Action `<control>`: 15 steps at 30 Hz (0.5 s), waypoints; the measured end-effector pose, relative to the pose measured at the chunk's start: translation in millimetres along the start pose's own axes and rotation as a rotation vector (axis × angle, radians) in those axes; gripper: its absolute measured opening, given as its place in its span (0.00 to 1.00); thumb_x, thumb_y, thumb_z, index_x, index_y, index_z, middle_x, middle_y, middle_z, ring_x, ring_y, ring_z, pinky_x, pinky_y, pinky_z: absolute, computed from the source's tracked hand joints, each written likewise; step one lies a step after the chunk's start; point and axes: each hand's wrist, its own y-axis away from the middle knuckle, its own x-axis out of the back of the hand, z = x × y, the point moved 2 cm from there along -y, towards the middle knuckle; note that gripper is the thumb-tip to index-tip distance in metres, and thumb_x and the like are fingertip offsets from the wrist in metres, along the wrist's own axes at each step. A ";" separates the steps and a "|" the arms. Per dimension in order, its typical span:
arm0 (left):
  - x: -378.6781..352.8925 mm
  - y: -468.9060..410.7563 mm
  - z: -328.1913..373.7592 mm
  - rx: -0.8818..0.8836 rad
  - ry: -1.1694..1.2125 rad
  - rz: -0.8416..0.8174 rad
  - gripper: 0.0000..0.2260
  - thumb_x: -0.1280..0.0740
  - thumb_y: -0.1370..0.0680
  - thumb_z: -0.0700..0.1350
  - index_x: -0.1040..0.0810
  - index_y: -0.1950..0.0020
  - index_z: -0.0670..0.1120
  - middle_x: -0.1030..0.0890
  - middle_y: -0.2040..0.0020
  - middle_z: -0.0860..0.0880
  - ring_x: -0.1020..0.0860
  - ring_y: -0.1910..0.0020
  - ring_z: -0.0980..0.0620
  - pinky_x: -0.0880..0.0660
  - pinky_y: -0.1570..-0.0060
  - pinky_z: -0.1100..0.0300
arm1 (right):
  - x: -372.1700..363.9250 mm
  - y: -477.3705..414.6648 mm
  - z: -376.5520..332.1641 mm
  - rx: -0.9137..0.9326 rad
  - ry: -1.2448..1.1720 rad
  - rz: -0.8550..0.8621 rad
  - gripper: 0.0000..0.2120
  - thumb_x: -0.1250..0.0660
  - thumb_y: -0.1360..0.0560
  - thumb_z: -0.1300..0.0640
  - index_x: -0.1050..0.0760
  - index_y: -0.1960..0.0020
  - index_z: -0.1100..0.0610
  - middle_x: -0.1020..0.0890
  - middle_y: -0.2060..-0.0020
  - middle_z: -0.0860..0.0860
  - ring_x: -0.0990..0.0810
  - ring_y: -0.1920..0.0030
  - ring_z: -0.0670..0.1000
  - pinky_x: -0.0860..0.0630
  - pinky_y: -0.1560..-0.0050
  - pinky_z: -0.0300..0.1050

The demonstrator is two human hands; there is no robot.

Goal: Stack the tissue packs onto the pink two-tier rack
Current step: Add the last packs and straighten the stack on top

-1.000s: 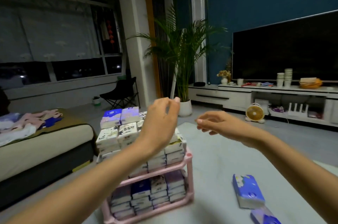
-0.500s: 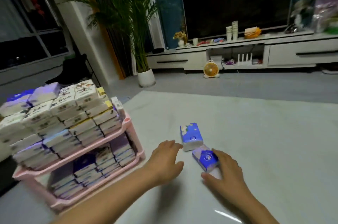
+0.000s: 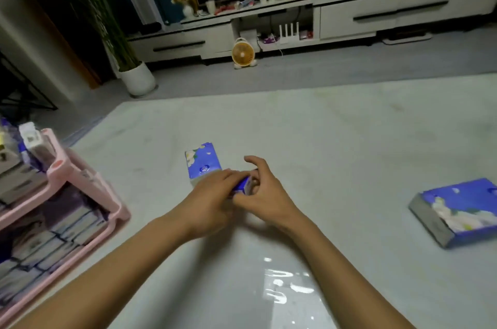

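Both hands meet over the pale floor mat [image 3: 322,135], to the right of the pink rack [image 3: 83,181], and grip a small blue pack [image 3: 244,185] between them. The left hand [image 3: 212,194] lies over the pack's near side with its fingers curled across the top. The right hand [image 3: 266,191] holds the other end with curled fingers, its forefinger lifted clear. Motion blur hides how much of the pack rests on the mat.

A second blue pack [image 3: 201,160] lies flat on the mat just beyond the left hand, touching or nearly touching the held one, also right of the rack. A third blue pack [image 3: 462,207] lies much farther right of the rack, well apart from the hands, near the picture's edge.

The rack stands at the mat's left border, both tiers filled with stacked packs [image 3: 35,248]. Beyond the rack stand a white plant pot [image 3: 138,78], a small yellow fan [image 3: 242,54] and a long white cabinet [image 3: 403,14]
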 end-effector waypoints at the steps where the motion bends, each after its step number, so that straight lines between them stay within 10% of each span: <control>1: 2.9 -0.2 2.9 0.011 0.051 0.009 0.22 0.37 0.30 0.44 0.29 0.35 0.49 0.24 0.44 0.50 0.26 0.44 0.51 0.29 0.42 0.59 | 6.4 2.9 -5.3 -0.012 0.001 -0.069 0.33 0.30 0.32 0.61 0.40 0.30 0.52 0.26 0.60 0.45 0.26 0.65 0.38 0.30 0.58 0.31; 6: 1.0 1.8 38.5 0.103 0.040 0.050 0.10 0.31 0.28 0.48 0.27 0.48 0.50 0.23 0.57 0.51 0.24 0.59 0.54 0.27 0.61 0.60 | 51.1 49.4 -33.4 -0.028 0.044 -0.155 0.32 0.27 0.30 0.54 0.38 0.31 0.49 0.21 0.55 0.47 0.23 0.57 0.43 0.27 0.50 0.39; 10: -13.2 7.9 83.4 0.048 0.149 0.043 0.06 0.33 0.26 0.46 0.27 0.51 0.50 0.22 0.57 0.51 0.24 0.58 0.53 0.28 0.56 0.61 | 110.5 105.6 -38.1 0.107 0.293 0.200 0.26 0.27 0.31 0.50 0.32 0.36 0.49 0.22 0.48 0.46 0.25 0.47 0.45 0.29 0.45 0.37; 13: -21.0 11.7 102.2 0.029 0.183 0.031 0.11 0.35 0.25 0.46 0.32 0.46 0.56 0.24 0.56 0.58 0.25 0.58 0.59 0.31 0.62 0.73 | 166.7 142.4 -31.9 0.068 0.707 0.497 0.30 0.27 0.33 0.46 0.33 0.34 0.46 0.30 0.36 0.46 0.36 0.34 0.47 0.40 0.33 0.43; 15: -21.6 18.1 109.0 0.043 0.187 0.018 0.12 0.34 0.25 0.49 0.34 0.45 0.58 0.25 0.57 0.60 0.25 0.59 0.62 0.32 0.64 0.75 | 198.8 157.4 -15.2 -0.193 0.920 0.403 0.41 0.27 0.36 0.41 0.42 0.28 0.43 0.42 0.27 0.49 0.48 0.27 0.49 0.49 0.28 0.48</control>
